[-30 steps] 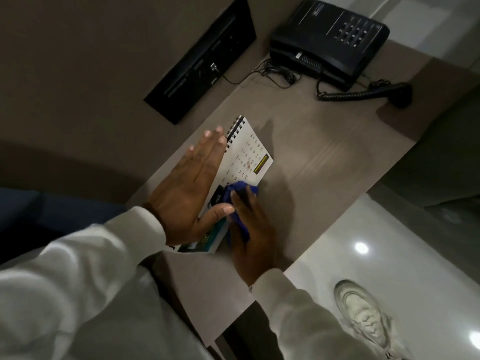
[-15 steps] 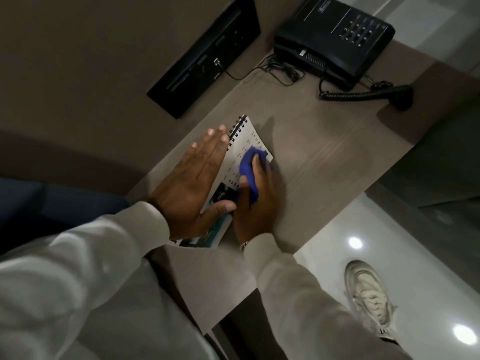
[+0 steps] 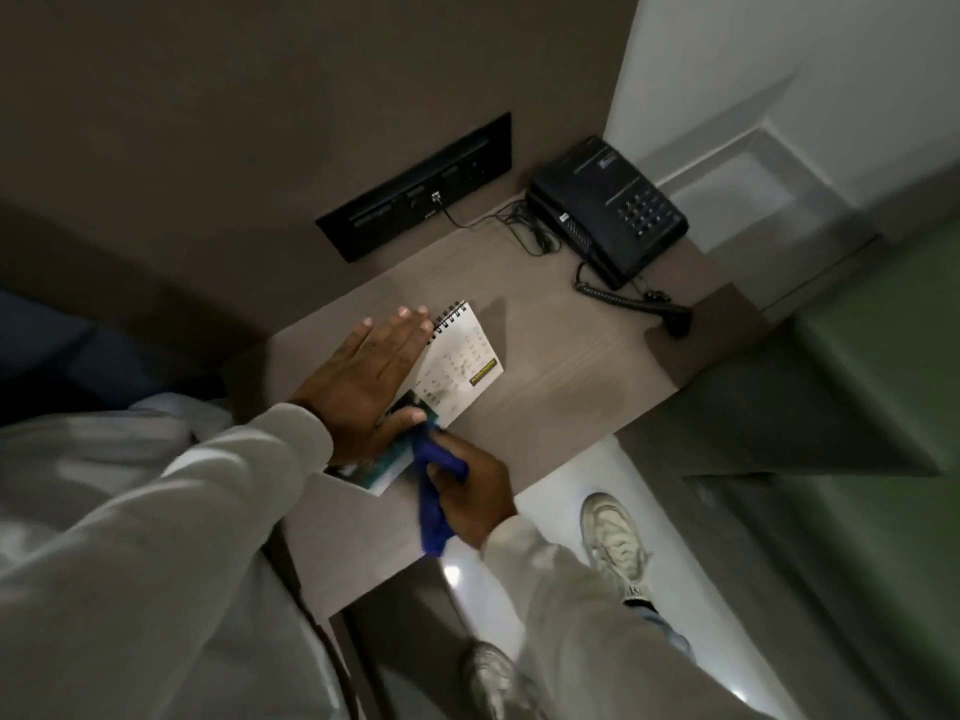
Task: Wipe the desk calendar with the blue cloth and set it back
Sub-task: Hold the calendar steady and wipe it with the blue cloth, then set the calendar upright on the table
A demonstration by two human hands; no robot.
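The white spiral-bound desk calendar lies flat on the brown wooden desk, its black spiral at the far end. My left hand presses flat on the calendar's left half, fingers straight and together, thumb near the near edge. My right hand is closed on the blue cloth, which is bunched against the calendar's near right corner and hangs back toward the desk's front edge. The calendar's picture strip shows between my two hands.
A black telephone sits at the desk's far right, its handset off the cradle on a coiled cord. A black socket panel is set in the back wall. My shoes stand on the glossy white floor.
My right hand has drawn the blue cloth from the calendar's middle back to its near edge. My left hand stays pressed flat. The camera has pulled back and tilted.
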